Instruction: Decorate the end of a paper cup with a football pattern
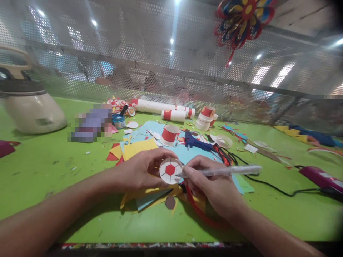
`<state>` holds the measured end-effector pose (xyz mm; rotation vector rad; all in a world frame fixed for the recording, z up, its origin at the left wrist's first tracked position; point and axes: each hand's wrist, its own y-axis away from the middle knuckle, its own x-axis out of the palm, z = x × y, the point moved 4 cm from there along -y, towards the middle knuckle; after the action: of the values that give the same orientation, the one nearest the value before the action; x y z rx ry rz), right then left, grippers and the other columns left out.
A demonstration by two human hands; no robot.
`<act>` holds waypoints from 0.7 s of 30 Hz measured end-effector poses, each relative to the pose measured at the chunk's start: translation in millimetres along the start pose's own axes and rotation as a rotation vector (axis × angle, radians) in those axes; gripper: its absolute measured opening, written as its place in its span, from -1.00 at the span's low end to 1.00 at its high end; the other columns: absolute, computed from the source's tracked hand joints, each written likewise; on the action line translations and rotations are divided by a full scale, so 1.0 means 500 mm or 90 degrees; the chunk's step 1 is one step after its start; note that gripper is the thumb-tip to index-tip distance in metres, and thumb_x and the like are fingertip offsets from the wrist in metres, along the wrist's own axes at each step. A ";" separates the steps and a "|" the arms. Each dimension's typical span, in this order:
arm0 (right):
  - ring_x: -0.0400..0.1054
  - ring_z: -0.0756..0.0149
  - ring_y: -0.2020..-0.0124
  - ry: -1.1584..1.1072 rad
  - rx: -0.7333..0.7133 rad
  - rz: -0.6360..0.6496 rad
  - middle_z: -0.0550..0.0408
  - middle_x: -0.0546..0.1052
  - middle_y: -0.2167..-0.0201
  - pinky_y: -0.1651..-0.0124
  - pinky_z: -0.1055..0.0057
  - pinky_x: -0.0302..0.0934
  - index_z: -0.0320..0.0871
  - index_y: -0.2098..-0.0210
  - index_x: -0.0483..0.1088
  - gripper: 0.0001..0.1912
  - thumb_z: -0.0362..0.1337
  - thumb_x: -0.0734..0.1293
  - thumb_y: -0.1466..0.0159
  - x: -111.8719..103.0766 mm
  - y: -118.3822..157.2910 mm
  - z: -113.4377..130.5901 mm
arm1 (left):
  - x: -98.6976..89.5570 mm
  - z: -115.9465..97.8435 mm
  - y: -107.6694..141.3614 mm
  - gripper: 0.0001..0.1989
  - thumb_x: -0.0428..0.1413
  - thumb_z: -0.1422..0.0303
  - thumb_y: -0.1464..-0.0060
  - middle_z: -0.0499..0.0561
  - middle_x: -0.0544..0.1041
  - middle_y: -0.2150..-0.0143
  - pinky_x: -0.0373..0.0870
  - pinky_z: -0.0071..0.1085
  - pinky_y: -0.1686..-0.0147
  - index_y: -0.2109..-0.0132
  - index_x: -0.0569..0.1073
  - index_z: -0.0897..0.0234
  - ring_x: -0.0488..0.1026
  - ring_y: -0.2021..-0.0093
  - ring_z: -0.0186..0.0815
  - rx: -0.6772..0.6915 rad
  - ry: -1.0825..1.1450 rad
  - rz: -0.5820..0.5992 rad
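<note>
My left hand (140,169) curls around the edge of a white paper disc (164,174), which may be the base of a paper cup; its depth is hidden. A red hexagon (170,171) sits in the disc's middle, with dark lines running out to the rim. In my right hand (214,182) is a pen (227,171) with a clear barrel, its tip against the disc's right side. Coloured paper sheets (139,147) lie under and behind both hands. Below the disc, a dark paper hexagon (170,202) rests on the table.
On the green table (88,214), a red-and-white paper cup (169,135) and a blue glue gun (198,142) stand beyond my hands. Stacked cups (205,119) are farther back. A kettle-like pot (34,107) is at left; a purple device (318,178) with a black cable is at right.
</note>
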<state>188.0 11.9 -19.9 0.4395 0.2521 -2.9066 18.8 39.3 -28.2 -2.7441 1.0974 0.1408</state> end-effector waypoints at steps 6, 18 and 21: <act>0.18 0.51 0.65 0.019 -0.010 -0.004 0.25 0.36 0.68 0.57 0.55 0.08 -0.16 0.47 0.38 -0.80 -0.18 0.33 -0.22 0.003 -0.001 0.005 | 0.000 -0.001 -0.002 -0.53 0.25 0.44 0.02 0.12 0.44 0.01 0.39 -0.22 0.08 -0.03 0.29 0.30 0.42 0.02 -0.16 0.025 -0.014 -0.014; 0.18 0.53 0.68 -0.022 -0.006 0.006 0.26 0.36 0.69 0.60 0.58 0.07 -0.17 0.46 0.36 -0.76 -0.15 0.33 -0.24 0.003 0.002 0.002 | 0.000 -0.003 0.001 -0.57 0.22 0.48 0.01 0.12 0.44 0.00 0.34 -0.15 0.00 -0.03 0.31 0.29 0.42 -0.02 -0.11 -0.006 -0.004 0.011; 0.19 0.53 0.67 -0.075 -0.035 -0.011 0.26 0.35 0.69 0.58 0.57 0.11 -0.16 0.44 0.36 -0.73 -0.10 0.30 -0.27 -0.001 0.002 0.006 | 0.000 -0.006 0.002 -0.58 0.21 0.44 -0.02 0.13 0.45 0.00 0.35 -0.18 0.02 -0.04 0.31 0.29 0.42 0.00 -0.12 -0.008 -0.001 0.014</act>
<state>187.9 10.5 -17.2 0.2574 0.3188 -2.9213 18.2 37.7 -25.4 -2.7427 1.1306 0.1526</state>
